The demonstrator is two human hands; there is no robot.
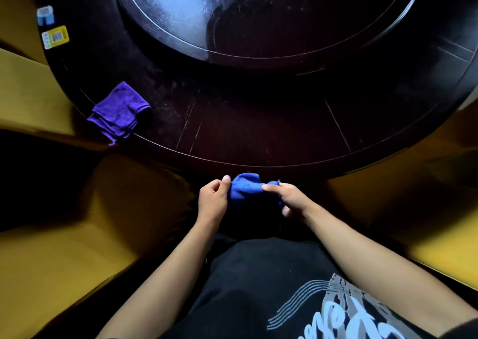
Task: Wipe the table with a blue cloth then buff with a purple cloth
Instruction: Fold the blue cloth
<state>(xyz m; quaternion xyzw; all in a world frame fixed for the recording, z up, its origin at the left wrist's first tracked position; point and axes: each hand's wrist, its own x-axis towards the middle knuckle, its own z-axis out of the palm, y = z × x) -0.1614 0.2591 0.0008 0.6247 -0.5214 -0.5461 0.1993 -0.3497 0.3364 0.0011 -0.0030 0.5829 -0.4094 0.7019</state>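
A bunched blue cloth (244, 188) hangs between both my hands, just below the near edge of the dark round table (258, 131). My left hand (213, 200) pinches its left side with thumb and fingers. My right hand (287, 199) grips its right side, with part of the cloth hidden under the fingers. A folded purple cloth (120, 112) lies on the table at its left edge, apart from both hands.
A raised round glass turntable (258, 23) fills the table's middle. A blue packet (45, 15) and a yellow packet (55, 37) lie at the far left rim. Yellow chair seats (64, 248) stand left and right of me.
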